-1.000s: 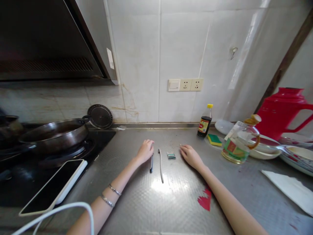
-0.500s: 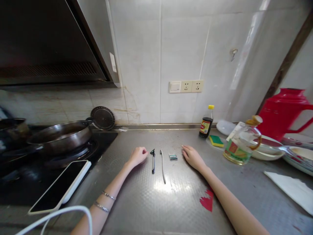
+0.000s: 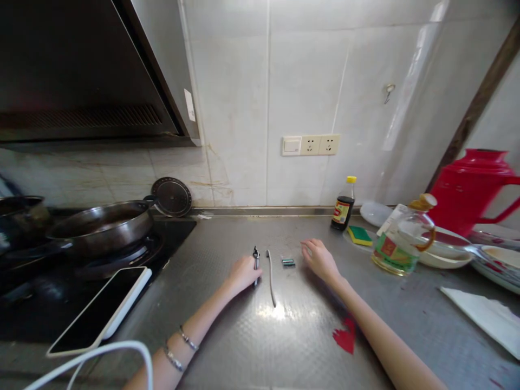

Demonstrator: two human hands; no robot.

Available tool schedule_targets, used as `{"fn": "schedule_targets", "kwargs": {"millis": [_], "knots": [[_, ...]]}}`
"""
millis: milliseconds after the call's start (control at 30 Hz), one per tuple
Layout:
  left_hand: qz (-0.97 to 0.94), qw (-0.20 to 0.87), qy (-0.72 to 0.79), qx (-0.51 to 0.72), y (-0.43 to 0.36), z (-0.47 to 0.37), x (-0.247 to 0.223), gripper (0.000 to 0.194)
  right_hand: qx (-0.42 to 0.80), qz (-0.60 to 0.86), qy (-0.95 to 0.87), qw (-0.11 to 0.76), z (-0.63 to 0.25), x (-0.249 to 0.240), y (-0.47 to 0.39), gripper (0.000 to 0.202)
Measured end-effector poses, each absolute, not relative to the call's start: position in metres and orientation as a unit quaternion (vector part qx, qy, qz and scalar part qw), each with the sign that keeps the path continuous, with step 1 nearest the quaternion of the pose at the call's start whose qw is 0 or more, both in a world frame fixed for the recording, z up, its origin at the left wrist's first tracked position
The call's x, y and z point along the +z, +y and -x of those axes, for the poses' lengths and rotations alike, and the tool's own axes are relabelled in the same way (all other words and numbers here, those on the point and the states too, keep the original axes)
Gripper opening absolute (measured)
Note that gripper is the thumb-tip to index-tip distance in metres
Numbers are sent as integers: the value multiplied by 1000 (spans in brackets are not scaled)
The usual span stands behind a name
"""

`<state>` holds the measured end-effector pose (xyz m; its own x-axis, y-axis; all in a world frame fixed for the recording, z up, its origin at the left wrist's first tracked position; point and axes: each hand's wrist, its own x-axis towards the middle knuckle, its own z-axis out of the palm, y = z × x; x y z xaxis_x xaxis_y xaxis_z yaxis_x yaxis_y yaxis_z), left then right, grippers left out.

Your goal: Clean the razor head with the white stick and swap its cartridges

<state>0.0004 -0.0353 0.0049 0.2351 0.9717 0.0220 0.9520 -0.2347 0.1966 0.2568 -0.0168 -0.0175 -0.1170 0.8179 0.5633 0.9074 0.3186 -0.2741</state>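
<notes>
My left hand (image 3: 245, 272) is closed around the handle of a razor (image 3: 256, 253), whose head points away from me above the fingers. Just right of it a thin toothbrush (image 3: 272, 281) lies lengthwise on the metal counter. Two small batteries (image 3: 288, 262) lie side by side beyond the toothbrush, to its right. My right hand (image 3: 319, 260) rests on the counter near the batteries without touching them, its fingers stretched out and holding nothing.
A phone (image 3: 101, 309) with a white cable and a pan (image 3: 105, 225) on the stove are at left. To the right stand a soy sauce bottle (image 3: 342, 208), a sponge (image 3: 359, 235), an oil jug (image 3: 400, 244) and a red thermos (image 3: 471, 189). A red heart cutout (image 3: 345, 338) lies near my right forearm.
My left hand has moved right and toward me, onto the razor, and its fingers have closed on the handle. The right hand has hardly moved.
</notes>
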Motion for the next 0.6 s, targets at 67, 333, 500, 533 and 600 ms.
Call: {"fn": "schedule_targets", "kwargs": {"millis": [67, 333, 500, 533, 600], "knots": [[-780, 70, 616, 80, -38, -5, 8, 26, -8, 611, -720, 328, -244, -5, -24, 32], [-810, 53, 572, 114, -67, -44, 32, 30, 416, 569, -656, 271, -202, 22, -54, 42], [-833, 59, 540, 107, -87, -72, 44, 33, 421, 557, -650, 302, -209, 30, -74, 45], [-835, 56, 536, 107, -90, -77, 45, 33, 405, 564, -650, 308, -212, 30, -77, 44], [-838, 45, 532, 110, -94, -87, 46, 33, 380, 583, -647, 312, -220, 30, -81, 44]]}}
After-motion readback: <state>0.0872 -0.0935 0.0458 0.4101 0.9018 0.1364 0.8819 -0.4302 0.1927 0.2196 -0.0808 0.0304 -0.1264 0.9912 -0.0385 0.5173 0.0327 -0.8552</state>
